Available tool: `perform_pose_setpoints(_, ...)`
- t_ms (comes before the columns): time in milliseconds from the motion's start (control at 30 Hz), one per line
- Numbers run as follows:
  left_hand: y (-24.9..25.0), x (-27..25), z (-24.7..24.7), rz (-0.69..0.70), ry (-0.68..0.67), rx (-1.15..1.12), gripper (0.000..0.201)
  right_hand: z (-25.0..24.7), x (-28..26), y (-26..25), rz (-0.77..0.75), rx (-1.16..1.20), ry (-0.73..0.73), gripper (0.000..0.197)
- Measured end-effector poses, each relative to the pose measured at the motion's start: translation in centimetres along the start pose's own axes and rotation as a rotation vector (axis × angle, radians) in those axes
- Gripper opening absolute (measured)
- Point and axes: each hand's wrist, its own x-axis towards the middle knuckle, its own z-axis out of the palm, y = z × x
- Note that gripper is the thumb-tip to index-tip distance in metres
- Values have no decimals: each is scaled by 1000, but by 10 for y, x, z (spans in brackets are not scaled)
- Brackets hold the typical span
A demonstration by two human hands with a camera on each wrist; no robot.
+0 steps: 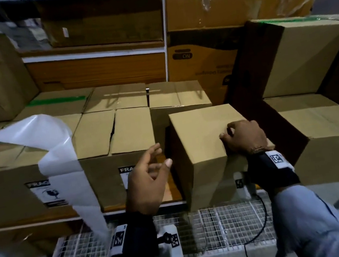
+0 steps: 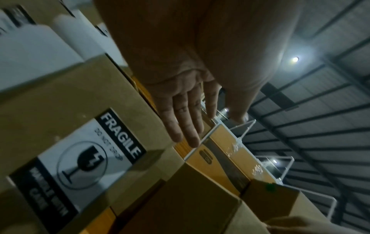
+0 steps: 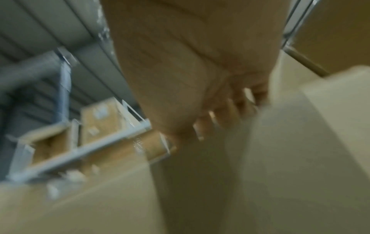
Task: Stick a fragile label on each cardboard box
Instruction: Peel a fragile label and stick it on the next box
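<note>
Head view: right hand curls its fingers over the near top edge of an unlabelled cardboard box, which juts out past the shelf front; left hand hangs relaxed with fingers loosely apart, holding nothing, just left of that box; a white backing strip trails across the left boxes. Left wrist view adds what the head view half hides: the fragile label on the neighbouring labelled box reads fully, and the left fingers are straight. Right wrist view is blurred; fingertips on cardboard, nothing finer.
</note>
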Motion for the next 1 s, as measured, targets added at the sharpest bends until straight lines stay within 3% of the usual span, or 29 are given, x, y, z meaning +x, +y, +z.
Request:
perform_pose_setpoints(100,4,-18,-31,10,155,-30,45,1,-30,-34,-34,267,62,50)
perform_pose_setpoints(200,3,-38,-61,30,311,1,37,-1,-61,-67,-225,421,120,44)
perform_pose_setpoints(400,-2,-63,-124,-2,509,60,33,-7,-97,-137,-432,667,13,37)
perform_pose_setpoints(567,-12,-50,-174,-22,623,111,33,-15,-107,-201,-619,747,-66,33)
perform_pose_setpoints(700,-27,-15,-229,-21,625,202,34,-26,-107,-260,-743,679,-80,39)
perform_pose_setpoints(867,-55,67,-334,45,631,377,25,-35,-102,-358,-895,478,-131,45)
perform_pose_setpoints(1000,-84,140,-412,-41,583,600,22,-37,-95,-454,-966,381,-182,49)
